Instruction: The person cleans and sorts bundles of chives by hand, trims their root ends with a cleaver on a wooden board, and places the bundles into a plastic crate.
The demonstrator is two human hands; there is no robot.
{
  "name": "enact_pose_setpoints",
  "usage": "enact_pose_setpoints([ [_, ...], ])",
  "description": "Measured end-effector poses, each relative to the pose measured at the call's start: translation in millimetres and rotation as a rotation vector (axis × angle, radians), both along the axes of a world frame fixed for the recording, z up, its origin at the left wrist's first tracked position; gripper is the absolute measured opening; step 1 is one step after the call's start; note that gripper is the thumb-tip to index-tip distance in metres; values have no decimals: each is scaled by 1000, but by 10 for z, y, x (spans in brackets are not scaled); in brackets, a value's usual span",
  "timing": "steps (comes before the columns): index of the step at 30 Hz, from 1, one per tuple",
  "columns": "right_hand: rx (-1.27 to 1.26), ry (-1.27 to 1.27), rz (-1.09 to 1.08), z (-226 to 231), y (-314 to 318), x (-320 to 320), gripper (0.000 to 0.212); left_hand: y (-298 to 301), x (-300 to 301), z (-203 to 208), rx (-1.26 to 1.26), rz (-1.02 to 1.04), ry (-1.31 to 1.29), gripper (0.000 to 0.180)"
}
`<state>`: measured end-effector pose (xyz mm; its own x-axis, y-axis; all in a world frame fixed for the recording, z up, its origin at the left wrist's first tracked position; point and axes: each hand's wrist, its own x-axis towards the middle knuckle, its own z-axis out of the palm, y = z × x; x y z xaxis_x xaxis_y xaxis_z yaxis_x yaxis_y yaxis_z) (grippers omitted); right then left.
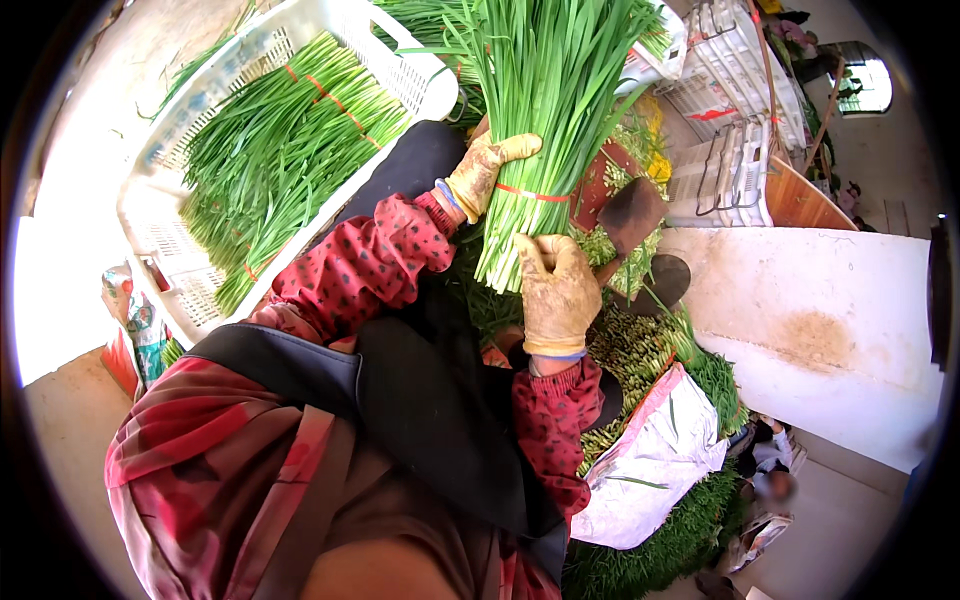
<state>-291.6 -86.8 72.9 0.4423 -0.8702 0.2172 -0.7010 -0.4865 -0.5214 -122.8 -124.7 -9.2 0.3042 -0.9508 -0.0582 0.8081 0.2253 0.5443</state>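
Room: behind your work you have a pale wall panel [810,300] with a brown stain, and white crates [720,180] are stacked above it in the view.
Crate at your left: the white plastic crate [135,205] stands near your left arm, and bundles of green stalks [280,150] lie in it, tied with red bands; cut ends of some point to its right edge, and one tied end lies near its bottom corner.
Held bunch: the bunch of green stalks [545,90] is lifted in front of you, just beyond the right edge of the crate, with leaves away from you, cut ends toward you, and a red band [532,193] around its stems.
Left hand: your gloved left hand [485,175] grasps this bunch from its left side, the thumb lying across it above the band.
Right hand: your gloved right hand [560,295] is at the cut ends with bent fingers; whether it pinches some stems, I cannot tell surely.
Your right side: a whitish sack [650,475] lies against a heap of green stalks [650,530].
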Motion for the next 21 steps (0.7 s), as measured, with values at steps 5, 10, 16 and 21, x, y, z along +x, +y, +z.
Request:
enact_pose_setpoints([
  [5, 318, -101, -7, -245, -204, -86, 19, 18, -24, -25, -24, 55, -93, 41],
  [10, 506, -77, 564, -204, 207, -394, 21, 29, 135, -155, -17, -77, 143, 44],
  [16, 442, 959, 382, -775, 661, -1665, 11, -103, 216, -76, -36, -150, 434, 47],
  [21, 210, -200, 9, 106, 256, -514, 10, 7, 200, -184, -31, -96, 371, 41],
])
